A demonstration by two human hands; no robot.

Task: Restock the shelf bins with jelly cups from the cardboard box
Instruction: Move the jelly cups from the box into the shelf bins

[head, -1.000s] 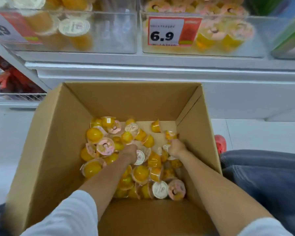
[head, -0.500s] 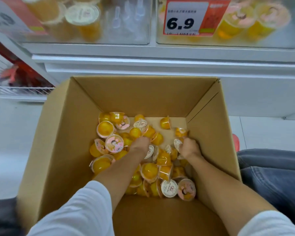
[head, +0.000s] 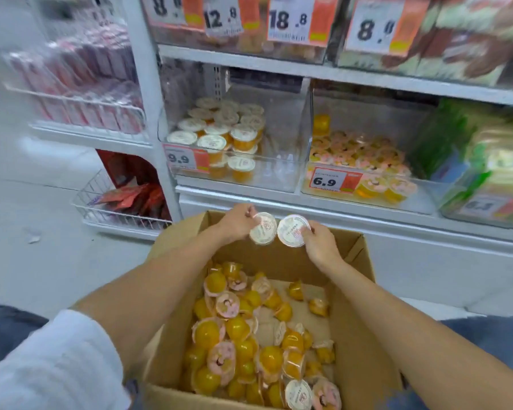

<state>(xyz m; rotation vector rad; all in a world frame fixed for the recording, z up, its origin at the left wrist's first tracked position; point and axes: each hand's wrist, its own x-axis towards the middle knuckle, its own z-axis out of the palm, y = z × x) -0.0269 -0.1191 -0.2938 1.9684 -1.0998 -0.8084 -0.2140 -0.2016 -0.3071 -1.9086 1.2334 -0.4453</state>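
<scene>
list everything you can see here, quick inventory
cardboard box: one, brown, open, on the floor below the shelf
loose jelly cups: many, orange with pink or white lids, piled in the box
left cup: one, white lid, above the box's far edge
right cup: one, white lid, beside the left cup
left bin: one, clear, lower shelf, 9.9 tag, holds white-lidded orange cups
right bin: one, clear, lower shelf, 6.9 tag, holds pink-lidded cups
wire basket: one, white, left of the box, holds red packets
green packs: several, far right of the shelf, blurred
left hand: one, fingers pinch the left cup
right hand: one, fingers pinch the right cup
</scene>
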